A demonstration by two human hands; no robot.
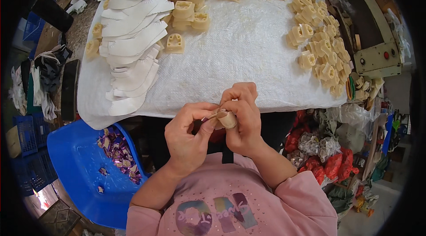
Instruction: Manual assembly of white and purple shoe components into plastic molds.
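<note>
Close in front of my body, both hands meet at the front edge of the cloth-covered table. Curled around a small cream heel block (228,120) is my right hand (244,122). My left hand (188,136) pinches at the block's left side, thumb against fingers; a bit of tan material seems to lie between them, with a dark purple spot at the fingertips. The fingers hide much of the block. Ahead on the left, white curved cut pieces (128,49) lie overlapped in a long row. A single cream heel block (175,43) stands beside them.
A white woven cloth (235,54) covers the table. Many cream blocks (326,49) are heaped along its right side, more at the back. Below left sits a blue basin (80,169) with purple scraps (120,156). Red plastic bags (337,165) lie to the right, near a metal machine frame (377,58).
</note>
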